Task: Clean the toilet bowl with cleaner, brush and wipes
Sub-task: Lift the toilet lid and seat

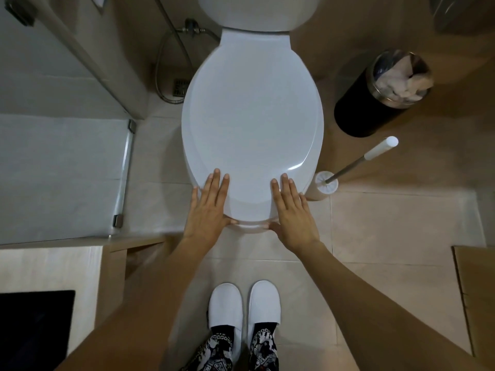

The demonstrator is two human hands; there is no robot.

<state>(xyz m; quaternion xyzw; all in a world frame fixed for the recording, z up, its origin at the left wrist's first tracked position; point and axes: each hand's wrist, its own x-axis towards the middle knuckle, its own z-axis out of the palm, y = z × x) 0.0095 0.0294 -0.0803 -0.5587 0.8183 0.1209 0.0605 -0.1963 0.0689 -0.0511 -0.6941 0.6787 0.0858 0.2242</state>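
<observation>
Nearest the camera, the person is standing in two white cloth slippers on the pale tiled floor, toes pointing at the bowl. Both bare arms are reaching forward and down. The left hand is lying flat with straight, spread fingers on the front left of the white oval plastic toilet lid, its thumb tucked at the front lip; the right hand is mirroring it on the front right, equally flat and holding nothing. The lid is lying closed over the bowl, its long axis running straight away from the person toward the hinge and the white cistern, so lifting looks like a swing up and back from that front edge. Just right of the bowl, nearer the right hand, the white-handled toilet brush is standing in its white holder. Farther right, a black cylindrical bin is sitting with crumpled paper inside. No cleaner bottle or wipes are showing.
</observation>
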